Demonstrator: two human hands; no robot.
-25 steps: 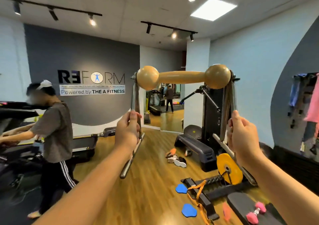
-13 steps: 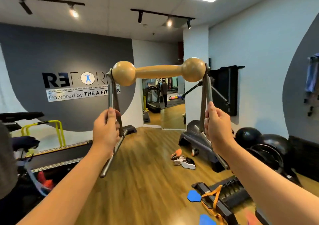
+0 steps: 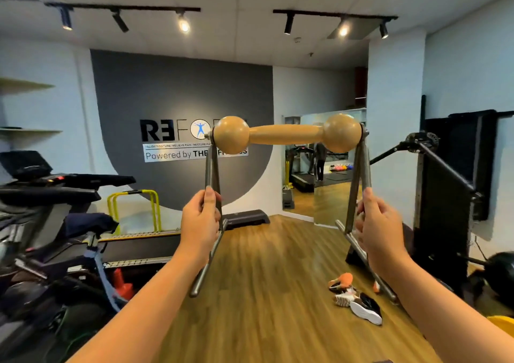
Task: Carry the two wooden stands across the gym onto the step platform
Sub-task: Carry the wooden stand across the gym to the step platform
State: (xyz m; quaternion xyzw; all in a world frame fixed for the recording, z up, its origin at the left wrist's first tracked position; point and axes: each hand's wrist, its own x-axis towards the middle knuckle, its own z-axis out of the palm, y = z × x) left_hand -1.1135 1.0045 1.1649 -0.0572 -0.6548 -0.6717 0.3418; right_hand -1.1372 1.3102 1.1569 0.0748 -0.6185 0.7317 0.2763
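- At the far left stood an exercise bike (image 3: 55, 195), dark and partly blurred, with yellow hurdles (image 3: 133, 209) behind it by the wall.
- A treadmill deck (image 3: 139, 248) lay along the floor between the bike and the person's left forearm.
- The grey wall sign (image 3: 172, 142) behind read "REFORM", its right end hidden by the wooden stand.
- The left hand (image 3: 200, 223) gripped the left metal leg (image 3: 211, 179) of the wooden stand, fingers curled round the bar and thumb along its front.
- The wooden stand (image 3: 286, 134) was held up in the air at about chest height, well above the wooden floor (image 3: 264, 279); its tan wooden bar with a ball at each end ran level between two metal legs.
- A black step platform (image 3: 244, 218) sat on the floor against the far wall, just right of the left hand and well apart from the stand.
- The right hand (image 3: 375, 229) held the right metal leg (image 3: 358, 184), fingers wrapped round it.
- A pair of trainers (image 3: 356, 298) lay loose on the floor below the right forearm.
- A black cable machine (image 3: 445, 195) stood at the right wall.
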